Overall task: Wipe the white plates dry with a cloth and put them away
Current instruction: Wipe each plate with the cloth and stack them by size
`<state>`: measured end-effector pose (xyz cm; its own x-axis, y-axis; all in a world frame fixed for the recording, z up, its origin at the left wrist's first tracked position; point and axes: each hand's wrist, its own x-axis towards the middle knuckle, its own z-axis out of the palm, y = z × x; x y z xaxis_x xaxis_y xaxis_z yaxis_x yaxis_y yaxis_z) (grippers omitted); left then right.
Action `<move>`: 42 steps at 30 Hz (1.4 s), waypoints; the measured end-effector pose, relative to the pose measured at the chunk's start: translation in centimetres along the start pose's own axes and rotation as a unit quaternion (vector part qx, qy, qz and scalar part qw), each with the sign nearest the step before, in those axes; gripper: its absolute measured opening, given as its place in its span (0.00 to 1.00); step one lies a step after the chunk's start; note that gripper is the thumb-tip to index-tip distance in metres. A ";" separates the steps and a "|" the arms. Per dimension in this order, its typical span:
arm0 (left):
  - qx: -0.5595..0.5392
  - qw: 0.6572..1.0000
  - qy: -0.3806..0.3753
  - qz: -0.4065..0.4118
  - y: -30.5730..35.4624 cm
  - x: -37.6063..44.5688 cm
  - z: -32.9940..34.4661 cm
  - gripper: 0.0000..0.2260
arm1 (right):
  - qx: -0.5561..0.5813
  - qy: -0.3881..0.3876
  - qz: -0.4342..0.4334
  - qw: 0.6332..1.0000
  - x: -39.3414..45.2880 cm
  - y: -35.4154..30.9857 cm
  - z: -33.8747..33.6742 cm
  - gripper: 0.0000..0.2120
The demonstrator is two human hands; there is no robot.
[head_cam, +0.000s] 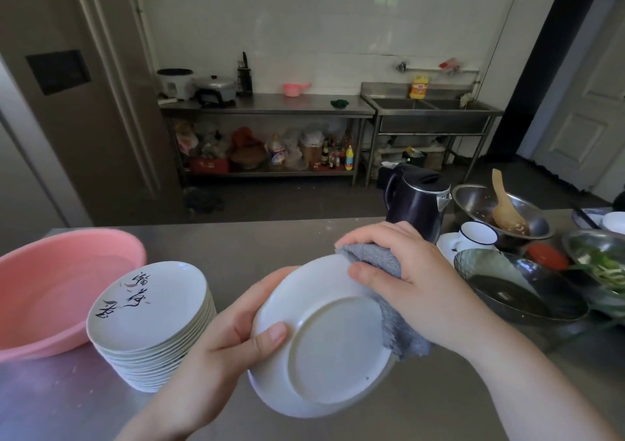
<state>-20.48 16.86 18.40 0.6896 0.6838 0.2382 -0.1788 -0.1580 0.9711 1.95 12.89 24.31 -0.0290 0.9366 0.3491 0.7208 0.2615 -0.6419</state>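
Observation:
A white plate [333, 342] is held up above the steel counter with its underside and foot ring facing me. My left hand [230, 335] grips its left rim, thumb on the underside. My right hand [406, 271] holds a grey cloth [378, 264] folded over the plate's upper right rim, thumb pressing on the near side. More cloth hangs down behind the plate on the right. To the left stands a tall stack of white plates [152, 325]; the top one carries black brush writing.
A pink basin [50, 292] sits at the far left of the counter [101, 403]. On the right are a dark kettle [417, 200], a white enamel mug [477, 236], a steel bowl with a wooden spoon [500, 210] and dishes of food [521, 288].

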 end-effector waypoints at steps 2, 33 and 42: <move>0.009 1.000 -0.026 -0.011 0.2 0.0 -0.3 0.23 | 0.028 -0.017 0.028 0.999 -0.2 0.2 -0.3 0.08; -0.209 0.915 0.305 -0.161 -3.3 3.2 2.5 0.34 | 0.059 0.020 -0.029 0.998 -3.0 5.5 2.0 0.06; -0.194 0.909 0.333 -0.156 -13.1 3.6 6.7 0.41 | 0.090 0.133 0.121 0.980 -5.6 11.0 2.9 0.08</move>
<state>-11.00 16.60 6.57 0.1946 0.9524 -0.2347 -0.3707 0.2929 0.8814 8.09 11.22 13.32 0.3262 0.8884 0.3229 0.5492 0.0999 -0.8297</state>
